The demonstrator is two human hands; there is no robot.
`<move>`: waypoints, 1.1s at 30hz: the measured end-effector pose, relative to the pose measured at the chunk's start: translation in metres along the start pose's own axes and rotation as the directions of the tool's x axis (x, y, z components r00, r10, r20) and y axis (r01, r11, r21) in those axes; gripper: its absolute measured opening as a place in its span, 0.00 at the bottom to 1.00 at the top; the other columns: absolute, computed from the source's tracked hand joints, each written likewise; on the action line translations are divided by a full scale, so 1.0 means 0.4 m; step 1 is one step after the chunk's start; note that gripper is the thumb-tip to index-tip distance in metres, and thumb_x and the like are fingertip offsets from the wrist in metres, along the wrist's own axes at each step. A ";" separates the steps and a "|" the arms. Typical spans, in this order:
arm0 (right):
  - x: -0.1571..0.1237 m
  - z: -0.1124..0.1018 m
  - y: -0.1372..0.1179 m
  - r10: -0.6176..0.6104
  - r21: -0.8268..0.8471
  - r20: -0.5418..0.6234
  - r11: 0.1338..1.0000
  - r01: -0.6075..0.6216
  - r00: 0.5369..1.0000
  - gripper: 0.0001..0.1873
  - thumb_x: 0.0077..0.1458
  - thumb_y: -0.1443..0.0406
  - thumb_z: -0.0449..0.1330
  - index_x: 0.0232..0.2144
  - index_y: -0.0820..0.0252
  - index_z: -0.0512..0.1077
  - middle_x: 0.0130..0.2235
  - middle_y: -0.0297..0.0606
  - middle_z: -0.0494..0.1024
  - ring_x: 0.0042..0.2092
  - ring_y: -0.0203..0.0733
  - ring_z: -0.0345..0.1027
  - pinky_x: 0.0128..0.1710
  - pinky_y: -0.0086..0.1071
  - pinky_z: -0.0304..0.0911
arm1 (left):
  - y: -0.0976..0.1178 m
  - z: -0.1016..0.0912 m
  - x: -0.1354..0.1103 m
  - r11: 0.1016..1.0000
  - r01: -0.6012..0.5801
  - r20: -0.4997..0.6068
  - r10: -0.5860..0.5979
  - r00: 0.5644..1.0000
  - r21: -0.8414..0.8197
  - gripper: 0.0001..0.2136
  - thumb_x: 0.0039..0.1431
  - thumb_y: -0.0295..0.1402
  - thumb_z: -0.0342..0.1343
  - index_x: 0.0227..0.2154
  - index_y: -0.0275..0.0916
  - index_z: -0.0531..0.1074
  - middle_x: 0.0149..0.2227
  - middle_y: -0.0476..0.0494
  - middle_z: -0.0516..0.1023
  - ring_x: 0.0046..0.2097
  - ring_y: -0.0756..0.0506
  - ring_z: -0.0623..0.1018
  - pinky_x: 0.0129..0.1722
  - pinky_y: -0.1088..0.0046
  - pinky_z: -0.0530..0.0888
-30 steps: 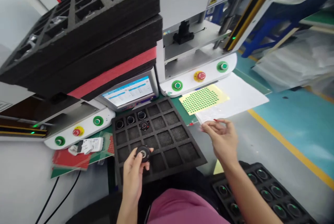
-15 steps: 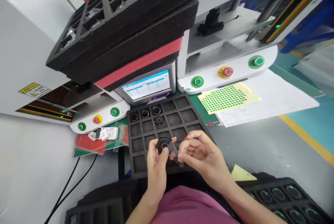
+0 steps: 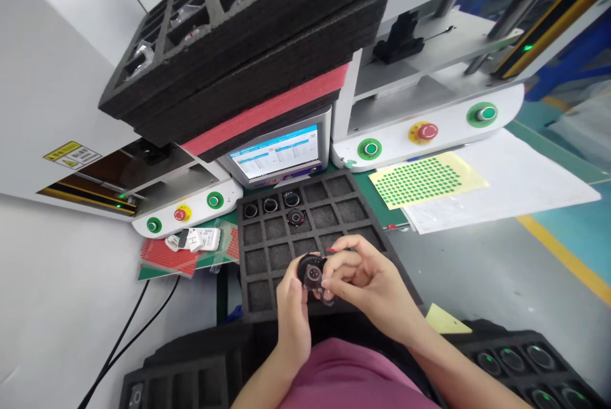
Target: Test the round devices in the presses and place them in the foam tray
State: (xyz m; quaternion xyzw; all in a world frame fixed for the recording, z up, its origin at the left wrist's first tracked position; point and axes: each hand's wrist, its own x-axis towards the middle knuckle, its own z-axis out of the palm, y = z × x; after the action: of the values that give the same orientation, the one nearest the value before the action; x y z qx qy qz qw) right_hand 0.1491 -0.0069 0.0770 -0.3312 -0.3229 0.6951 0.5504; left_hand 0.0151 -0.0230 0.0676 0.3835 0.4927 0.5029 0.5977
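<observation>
My left hand point(image 3: 292, 307) grips a small round black part point(image 3: 311, 271) with a lens-like centre, held above the near side of a black foam tray point(image 3: 310, 237). My right hand point(image 3: 367, 282) is pinched against the front of that part, with a bit of clear film between its fingers. The tray's far row holds three round rings point(image 3: 270, 205), and one more black round part point(image 3: 295, 217) sits just behind them in the second row. The other cells show only foam.
Two white press consoles with green and red buttons point(image 3: 424, 132) point(image 3: 184, 213) flank a small screen point(image 3: 277, 153). Stacked black foam trays point(image 3: 248, 34) overhang the back. A yellow sheet of green dots point(image 3: 424, 179) lies on white paper at right. Another tray of lens parts point(image 3: 520, 361) sits lower right.
My right hand came in from the right and closed on the part in my left hand. The view shifted left and both hands drew nearer to my body.
</observation>
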 end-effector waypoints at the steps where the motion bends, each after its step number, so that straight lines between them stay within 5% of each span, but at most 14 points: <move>1: 0.000 0.002 0.000 -0.012 0.001 0.001 1.000 0.012 1.000 0.20 0.49 0.67 0.69 0.38 0.57 0.61 0.27 0.28 0.77 0.24 0.33 0.72 0.27 0.25 0.70 | -0.003 -0.004 -0.001 0.999 -0.020 0.014 0.019 1.000 0.045 0.23 0.61 0.51 0.50 0.46 0.37 0.75 0.46 0.37 0.78 0.45 0.40 0.77 0.45 0.65 0.74; 5: 0.000 0.007 0.000 -0.019 0.036 0.044 0.999 0.017 0.999 0.19 0.49 0.68 0.69 0.37 0.57 0.62 0.26 0.28 0.76 0.24 0.33 0.72 0.27 0.25 0.69 | -0.015 -0.013 -0.001 0.992 -0.071 0.034 0.068 0.997 0.105 0.23 0.63 0.51 0.48 0.47 0.37 0.74 0.47 0.37 0.78 0.48 0.39 0.76 0.51 0.62 0.71; 15: 0.007 0.019 0.004 0.001 -0.064 -0.005 0.998 -0.002 1.000 0.20 0.48 0.69 0.67 0.39 0.56 0.62 0.27 0.27 0.76 0.25 0.31 0.71 0.28 0.23 0.68 | -0.010 -0.009 -0.006 0.988 -0.086 -0.011 0.089 0.996 0.132 0.20 0.62 0.49 0.51 0.46 0.38 0.74 0.43 0.40 0.79 0.41 0.44 0.78 0.43 0.70 0.74; 19: 0.002 0.018 0.011 -0.058 -0.087 -0.026 0.995 0.056 0.998 0.18 0.50 0.70 0.65 0.40 0.56 0.62 0.28 0.27 0.76 0.26 0.30 0.71 0.28 0.22 0.68 | 0.005 0.004 -0.006 0.982 -0.034 -0.074 0.049 0.996 0.187 0.18 0.61 0.48 0.54 0.43 0.38 0.75 0.39 0.41 0.81 0.34 0.47 0.78 0.32 0.76 0.75; 25: -0.002 0.023 0.025 -0.198 -0.216 -0.109 0.961 0.171 0.974 0.18 0.49 0.72 0.65 0.41 0.54 0.65 0.28 0.27 0.76 0.27 0.29 0.72 0.28 0.19 0.69 | 0.001 0.004 -0.002 0.972 -0.023 -0.142 0.058 0.988 0.234 0.20 0.60 0.51 0.54 0.42 0.38 0.77 0.40 0.41 0.82 0.41 0.44 0.80 0.39 0.74 0.76; 29: -0.008 0.029 0.020 -0.250 -0.250 -0.128 0.944 0.213 0.960 0.14 0.51 0.72 0.63 0.39 0.55 0.67 0.28 0.29 0.77 0.27 0.28 0.71 0.29 0.18 0.69 | -0.013 -0.003 0.003 0.993 -0.004 -0.165 0.024 0.986 0.117 0.21 0.59 0.51 0.54 0.42 0.40 0.78 0.43 0.42 0.81 0.47 0.43 0.78 0.47 0.72 0.74; 33: -0.010 0.033 0.009 -0.199 -0.148 -0.114 0.972 0.181 0.973 0.12 0.51 0.71 0.64 0.36 0.56 0.66 0.27 0.29 0.76 0.25 0.29 0.69 0.26 0.19 0.68 | -0.019 0.003 0.005 0.995 0.014 -0.120 -0.025 0.992 -0.094 0.23 0.59 0.54 0.52 0.42 0.40 0.78 0.42 0.41 0.82 0.46 0.41 0.79 0.45 0.69 0.75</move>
State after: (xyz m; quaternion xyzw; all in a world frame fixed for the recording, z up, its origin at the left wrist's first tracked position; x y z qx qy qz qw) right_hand 0.1369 -0.0127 0.0819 -0.3794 -0.3641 0.5928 0.6100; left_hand 0.0179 -0.0224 0.0602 0.3192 0.5079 0.5416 0.5888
